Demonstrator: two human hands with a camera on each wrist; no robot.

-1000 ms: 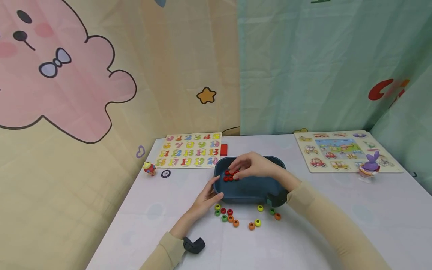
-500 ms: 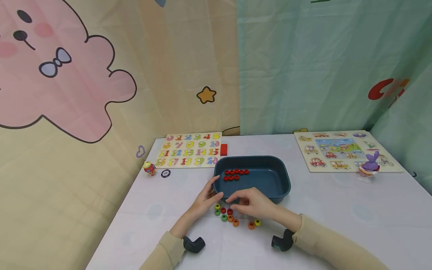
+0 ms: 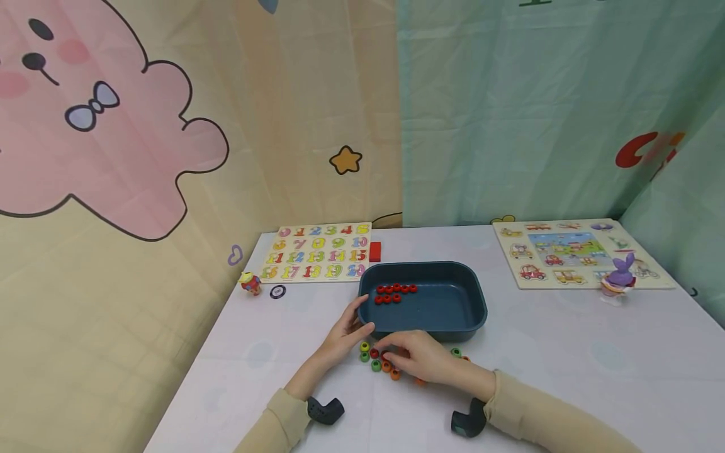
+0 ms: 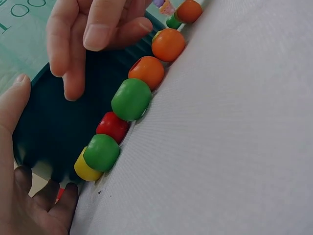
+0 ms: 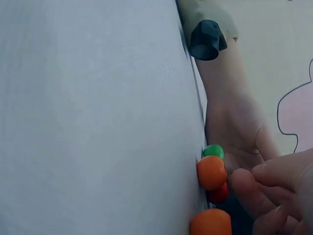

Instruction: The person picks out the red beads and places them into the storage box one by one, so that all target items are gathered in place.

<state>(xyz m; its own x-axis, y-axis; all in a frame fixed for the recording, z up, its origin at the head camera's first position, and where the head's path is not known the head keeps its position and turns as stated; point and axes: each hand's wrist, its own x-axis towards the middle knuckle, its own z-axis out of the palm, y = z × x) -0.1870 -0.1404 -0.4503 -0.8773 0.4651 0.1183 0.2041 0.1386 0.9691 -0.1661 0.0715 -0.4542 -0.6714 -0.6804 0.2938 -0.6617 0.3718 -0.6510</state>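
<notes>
A blue tray (image 3: 453, 336) stands on the table with red beads (image 3: 396, 299) in two rows at its left. My left hand (image 3: 342, 333) grips the tray's front left corner, thumb at the front rim and fingers along the left side. My right hand (image 3: 421, 358) hovers low over the loose beads in front, thumb and index finger parted around a red bead (image 3: 384, 355). Another red bead (image 3: 374, 353) lies just left of it. Green (image 4: 131, 99), orange (image 4: 168, 45) and yellow beads (image 4: 87, 166) lie in the cluster; the right hand hides some of them.
A number puzzle board (image 3: 317, 253) lies at the back left, with a red block (image 3: 375, 251) at its edge. A small figure (image 3: 250, 283) and a round disc (image 3: 277, 291) are left. Back right are a vehicle puzzle board (image 3: 566, 251) and a purple rabbit toy (image 3: 622, 274).
My right hand has come out of the tray and moved down to the loose beads in front, uncovering the red rows. My left hand has stayed at the tray's corner.
</notes>
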